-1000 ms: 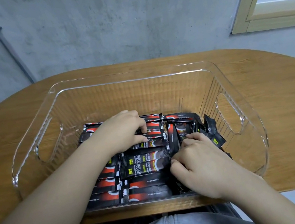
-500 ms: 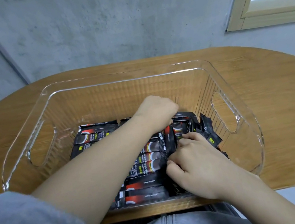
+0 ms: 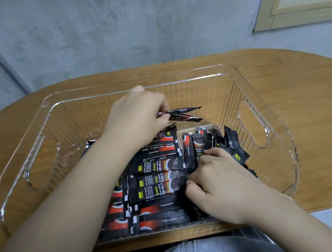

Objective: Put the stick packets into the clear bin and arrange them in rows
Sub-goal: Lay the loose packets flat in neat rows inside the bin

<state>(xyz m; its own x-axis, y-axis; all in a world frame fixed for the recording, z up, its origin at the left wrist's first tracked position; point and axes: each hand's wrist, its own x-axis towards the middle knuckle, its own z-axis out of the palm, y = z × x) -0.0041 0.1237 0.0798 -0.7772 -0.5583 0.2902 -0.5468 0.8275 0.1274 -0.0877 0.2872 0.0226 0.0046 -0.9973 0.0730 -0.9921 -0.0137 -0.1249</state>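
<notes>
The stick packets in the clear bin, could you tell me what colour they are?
The stick packets are mainly black with red-orange and white markings and small yellow labels, seen in the head view.

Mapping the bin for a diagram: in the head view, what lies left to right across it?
Left handle cutout → flat packet rows → right hand on upright packets → right handle cutout.

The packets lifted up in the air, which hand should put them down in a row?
Left hand: it already pinches those packets. Right hand is busy steadying the upright packets.
</notes>
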